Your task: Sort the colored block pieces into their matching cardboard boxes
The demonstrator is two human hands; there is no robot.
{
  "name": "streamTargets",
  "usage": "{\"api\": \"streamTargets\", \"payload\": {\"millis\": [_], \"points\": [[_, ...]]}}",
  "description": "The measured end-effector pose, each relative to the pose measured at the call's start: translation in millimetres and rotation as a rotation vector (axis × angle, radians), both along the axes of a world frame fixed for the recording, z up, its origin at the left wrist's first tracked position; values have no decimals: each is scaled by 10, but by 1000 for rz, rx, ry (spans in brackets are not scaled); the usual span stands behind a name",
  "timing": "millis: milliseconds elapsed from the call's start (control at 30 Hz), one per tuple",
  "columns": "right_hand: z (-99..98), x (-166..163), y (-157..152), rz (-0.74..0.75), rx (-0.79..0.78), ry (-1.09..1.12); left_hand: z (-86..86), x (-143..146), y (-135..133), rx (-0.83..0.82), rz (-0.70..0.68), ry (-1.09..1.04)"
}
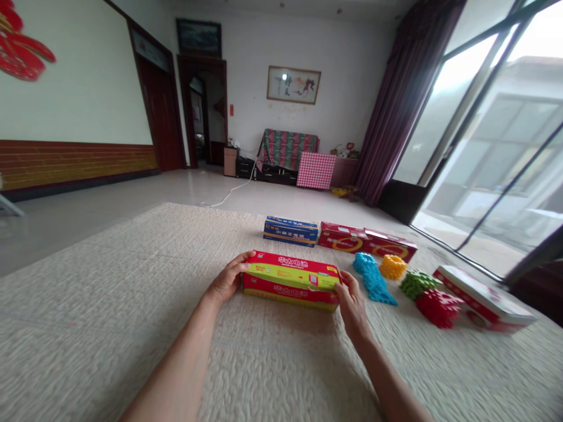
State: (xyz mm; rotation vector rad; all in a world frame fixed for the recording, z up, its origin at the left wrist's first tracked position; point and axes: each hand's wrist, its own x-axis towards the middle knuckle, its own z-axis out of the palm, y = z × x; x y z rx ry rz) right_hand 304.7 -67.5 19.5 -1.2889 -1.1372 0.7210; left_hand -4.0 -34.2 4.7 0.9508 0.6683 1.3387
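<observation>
A long red and yellow-green box lies on the beige quilted mat in front of me. My left hand grips its left end, fingers curled over the top edge. At the box's right end my right hand is wrapped round it, thumb on top. To the right of that hand lie piles of interlocking plastic pieces: blue, yellow, green and red.
A blue box and a long red box lie at the mat's far edge. A red and white tin sits at the right. Beyond are tiled floor, a white cable, covered furniture and large windows at right.
</observation>
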Motion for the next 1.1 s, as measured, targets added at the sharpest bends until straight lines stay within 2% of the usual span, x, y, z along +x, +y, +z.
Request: {"api": "streamTargets", "payload": {"millis": [100, 200, 433, 533, 633, 833, 967, 1100], "points": [[-38, 17, 24, -62, -85, -52, -5, 11, 7, 6, 7, 16], [-60, 53, 19, -80, -90, -122, -4, 5, 4, 8, 9, 20], [-162, 114, 20, 57, -11, 53, 18, -112, -44, 43, -172, 59], [-249, 147, 55, 60, 13, 37, 10, -133, -48, 22, -181, 108], [-283, 163, 66, 85, 5, 30, 3, -112, -39, -5, -121, 126], [-213, 89, 39, 102, 38, -113, 60, -132, 30, 8, -19, 86], [-264, 68, 52, 112, 31, -189, 119, -350, 128, -9, 79, 89], [-355, 30, 105, 161, 77, -282, 157, -654, 223, -26, 238, 83]]}}
